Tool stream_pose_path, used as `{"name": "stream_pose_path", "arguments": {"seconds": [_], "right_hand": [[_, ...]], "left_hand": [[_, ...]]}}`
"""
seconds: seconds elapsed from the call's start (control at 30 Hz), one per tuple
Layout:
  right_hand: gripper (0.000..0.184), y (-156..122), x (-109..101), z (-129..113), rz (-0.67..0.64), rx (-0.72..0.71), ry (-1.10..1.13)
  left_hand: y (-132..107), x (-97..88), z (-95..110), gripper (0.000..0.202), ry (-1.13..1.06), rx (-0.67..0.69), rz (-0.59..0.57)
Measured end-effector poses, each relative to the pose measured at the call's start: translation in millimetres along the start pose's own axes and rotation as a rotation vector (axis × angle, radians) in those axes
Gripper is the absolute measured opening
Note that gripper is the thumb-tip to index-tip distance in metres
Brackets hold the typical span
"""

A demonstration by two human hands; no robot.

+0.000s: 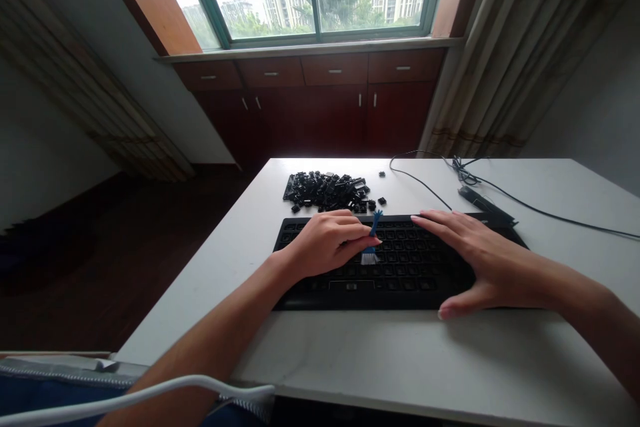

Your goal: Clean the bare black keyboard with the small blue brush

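Observation:
A black keyboard (320, 301) with its keycaps off lies lengthwise across the white table. My left hand (327, 240) is closed around a small blue brush (371, 249), pinching it between thumb and fingers. Its white bristles point down at the keyboard's middle rows; whether they touch cannot be made out. Over the keyboard's right part rests my right hand (467, 253), fingers spread, with the thumb at the front edge and the fingertips near the back edge. Behind the keyboard sits a heap of loose black keycaps (327, 191), with a few strays beside it.
A black cable (540, 205) runs over the right of the white table (200, 280), bundled near the back. A dark flat strip-like piece (483, 203) lies behind the keyboard's right end. A white cord (150, 392) crosses the lower left, in front of the table. Wooden cabinets (320, 117) stand beyond.

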State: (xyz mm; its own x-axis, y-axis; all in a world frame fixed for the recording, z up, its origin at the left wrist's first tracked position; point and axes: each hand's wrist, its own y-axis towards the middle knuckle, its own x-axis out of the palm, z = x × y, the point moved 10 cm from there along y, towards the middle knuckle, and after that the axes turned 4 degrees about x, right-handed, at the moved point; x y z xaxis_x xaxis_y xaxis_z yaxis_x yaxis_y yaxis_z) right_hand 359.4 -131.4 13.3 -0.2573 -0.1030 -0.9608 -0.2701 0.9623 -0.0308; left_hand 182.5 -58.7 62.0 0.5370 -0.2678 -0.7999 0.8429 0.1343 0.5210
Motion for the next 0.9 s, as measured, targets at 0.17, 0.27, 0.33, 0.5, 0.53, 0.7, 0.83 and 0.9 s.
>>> {"name": "stream_pose_path", "arguments": {"seconds": [0.17,0.27,0.33,0.5,0.53,0.7,0.83,0.9], "right_hand": [[0.126,0.2,-0.8,0.0,0.009,-0.005,0.008],[0.126,0.0,-0.1,0.5,0.01,-0.006,0.007],[0.126,-0.1,0.2,0.4,0.012,-0.011,0.012],[0.126,0.0,1.2,2.1,0.011,-0.001,0.005],[0.126,0.0,1.4,2.1,0.01,0.0,0.004],[0.126,0.2,0.0,0.3,0.019,-0.009,0.019],[0.126,0.5,0.6,1.3,0.014,-0.001,0.001],[0.126,0.5,1.2,1.2,0.008,-0.004,-0.002]], "left_hand": [[0.7,-1.0,4.7,0.024,0.049,0.036,0.005],[0.2,-2.2,6.2,0.022,0.073,0.049,0.023],[-0.4,-1.8,6.5,0.021,0.089,0.053,0.026],[-1.0,-3.9,8.9,0.02,0.146,0.083,0.068],[-1.0,-4.6,9.2,0.02,0.154,0.087,0.078],[-0.9,-6.2,10.3,0.017,0.174,0.093,0.097],[-1.7,-7.7,9.9,0.016,0.18,0.086,0.117],[-2.1,-8.1,9.1,0.014,0.179,0.084,0.125]]}}
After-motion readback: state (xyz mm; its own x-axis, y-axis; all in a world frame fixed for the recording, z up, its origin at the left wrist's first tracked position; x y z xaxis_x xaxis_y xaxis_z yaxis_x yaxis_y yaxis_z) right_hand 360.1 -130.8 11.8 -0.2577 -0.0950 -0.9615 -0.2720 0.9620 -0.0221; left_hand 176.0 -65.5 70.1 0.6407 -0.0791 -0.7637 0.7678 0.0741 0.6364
